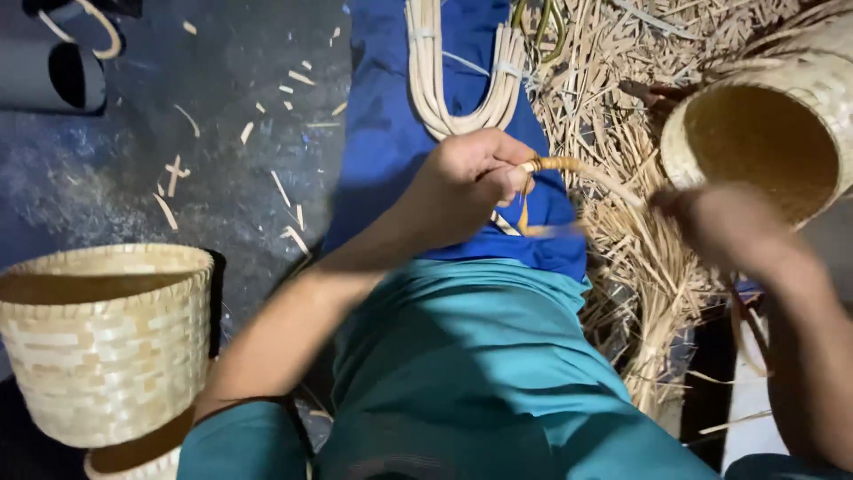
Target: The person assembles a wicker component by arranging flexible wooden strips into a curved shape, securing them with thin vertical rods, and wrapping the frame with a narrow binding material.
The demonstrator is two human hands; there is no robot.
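Right now my left hand (466, 182) is clamped on the end of a cane strip (569, 166), holding it over the blue cloth (382, 133) across my lap. My right hand (729, 227) is blurred; it seems closed on the strip's far end, though I cannot tell for sure. Just beyond it an open woven basket (773, 133) lies on its side on loose straw (622, 258). A bundle of bent cane (466, 80) rests on the cloth, and another woven basket (107, 342) stands upright at my left.
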